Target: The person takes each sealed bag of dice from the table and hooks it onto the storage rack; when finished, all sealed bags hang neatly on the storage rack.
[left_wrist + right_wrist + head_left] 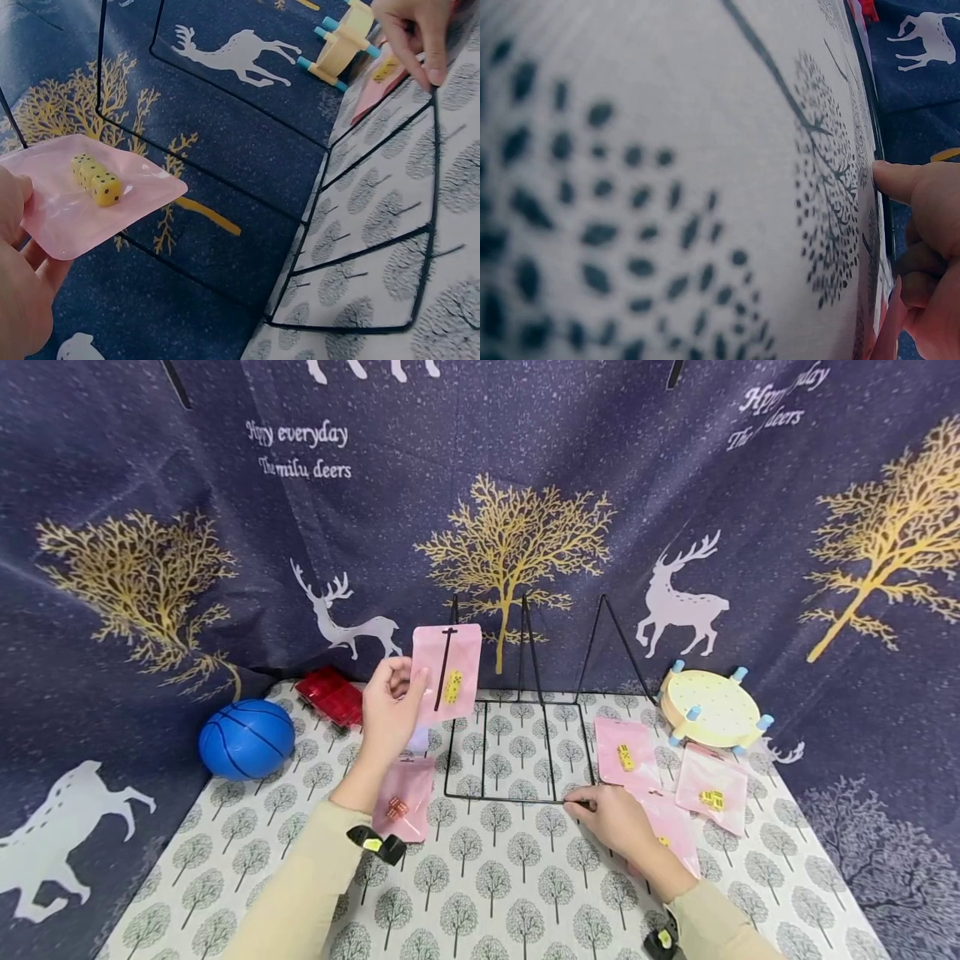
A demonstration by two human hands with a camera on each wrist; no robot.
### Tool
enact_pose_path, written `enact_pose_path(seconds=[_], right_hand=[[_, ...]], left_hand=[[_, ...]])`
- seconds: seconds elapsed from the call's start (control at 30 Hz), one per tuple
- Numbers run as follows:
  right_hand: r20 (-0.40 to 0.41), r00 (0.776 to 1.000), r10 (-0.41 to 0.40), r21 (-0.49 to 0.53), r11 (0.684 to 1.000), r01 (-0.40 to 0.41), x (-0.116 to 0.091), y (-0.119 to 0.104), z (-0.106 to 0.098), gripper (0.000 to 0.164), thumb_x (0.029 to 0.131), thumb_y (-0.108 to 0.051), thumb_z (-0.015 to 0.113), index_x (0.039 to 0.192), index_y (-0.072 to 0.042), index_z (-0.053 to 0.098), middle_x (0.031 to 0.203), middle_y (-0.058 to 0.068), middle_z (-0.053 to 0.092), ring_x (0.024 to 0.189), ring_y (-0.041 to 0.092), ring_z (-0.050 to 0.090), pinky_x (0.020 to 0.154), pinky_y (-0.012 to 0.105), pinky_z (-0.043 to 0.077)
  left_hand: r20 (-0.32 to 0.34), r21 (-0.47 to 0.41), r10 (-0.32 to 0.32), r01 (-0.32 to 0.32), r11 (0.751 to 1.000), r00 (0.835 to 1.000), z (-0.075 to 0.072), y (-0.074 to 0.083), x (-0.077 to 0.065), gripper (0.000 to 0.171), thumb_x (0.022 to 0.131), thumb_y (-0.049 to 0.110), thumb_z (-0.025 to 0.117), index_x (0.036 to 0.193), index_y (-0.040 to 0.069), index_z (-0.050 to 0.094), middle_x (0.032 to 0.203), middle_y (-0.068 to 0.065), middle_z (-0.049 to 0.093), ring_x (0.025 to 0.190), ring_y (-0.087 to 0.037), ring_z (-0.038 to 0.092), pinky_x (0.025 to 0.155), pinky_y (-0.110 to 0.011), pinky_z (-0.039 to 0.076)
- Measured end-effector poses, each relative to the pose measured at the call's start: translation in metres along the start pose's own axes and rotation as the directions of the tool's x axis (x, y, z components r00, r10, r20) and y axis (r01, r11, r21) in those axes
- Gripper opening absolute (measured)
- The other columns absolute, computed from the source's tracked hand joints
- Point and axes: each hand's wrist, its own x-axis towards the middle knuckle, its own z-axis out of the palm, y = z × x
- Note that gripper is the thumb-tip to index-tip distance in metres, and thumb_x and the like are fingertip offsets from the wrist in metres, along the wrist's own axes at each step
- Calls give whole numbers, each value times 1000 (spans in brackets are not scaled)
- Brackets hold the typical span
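My left hand (396,702) pinches the edge of a pink pouch (425,647) that shows yellow dice (453,687) inside. From the slot at the pouch's top, a dark wire line runs down across its front, in line with the left prong of a black wire rack (510,799). The rack stands on the patterned cloth, its prongs rising at the back. At the rack's front right corner, my right hand (618,822) pinches the bar, thumb (900,180) against it. In the left wrist view the pouch (64,232) lies beside the rack's upright wires.
Pink pouches with yellow dice (626,758) lie at the right, one partly under my right forearm. Another pouch with red dice (397,808) lies by my left wrist. A blue ball (247,739), a red object (330,696) and a yellow round stand (712,706) sit near the back.
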Motion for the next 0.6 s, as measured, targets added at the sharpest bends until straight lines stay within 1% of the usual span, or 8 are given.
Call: enact_pose_path(seconds=[0.17,0.2,0.23,0.27,0.33,0.47,0.6], right_hand=[[4,1000,10,13,1000,-10,0,0,0,10,94,-27,80,102,-31,81,90,-14,74,55,2,47,54,28,44],[4,1000,9,14,1000,-9,0,0,0,10,94,-27,80,102,-31,81,92,-14,75,56,1,48,55,28,45],[5,1000,10,16,1000,-10,0,0,0,10,94,-27,80,102,-31,81,92,-14,75,56,1,48,55,27,45],[6,1000,9,13,1000,-10,0,0,1,10,94,-28,80,103,-31,81,92,-14,75,56,1,48,55,27,45],[11,1000,12,12,1000,-12,0,-1,1,10,94,-28,80,102,-31,82,90,-14,75,54,2,47,54,27,45],[9,1000,18,5,1000,-18,0,-2,2,10,93,-28,81,102,-31,82,89,-15,75,54,1,48,54,27,45],[6,1000,21,4,1000,-21,0,-2,1,10,93,-27,81,102,-30,82,89,-14,75,55,1,48,54,27,45]], left_hand=[[-19,-3,-6,5,1000,1000,12,16,12,18,98,-6,66,110,-16,57,95,-32,68,82,-49,65,71,-17,55],[-24,0,-4,4,1000,1000,14,17,14,18,98,-7,66,110,-17,57,95,-33,68,82,-51,64,71,-17,54],[-29,1,-1,1,1000,1000,16,15,17,18,98,-7,66,110,-17,57,95,-34,68,83,-53,64,70,-16,53],[-37,5,-2,2,1000,999,17,11,20,18,98,-7,66,110,-18,57,95,-34,68,83,-52,64,70,-16,53],[-49,13,-7,7,1000,999,19,2,25,19,98,-5,67,110,-17,58,96,-33,68,81,-45,64,69,-15,51],[-66,27,-31,33,999,997,22,-19,36,22,99,2,70,112,-12,60,96,-29,70,76,-25,64,67,-15,51],[-72,32,-51,54,998,996,23,-27,44,22,98,7,72,112,-7,62,94,-24,72,73,-15,65,67,-15,52]])
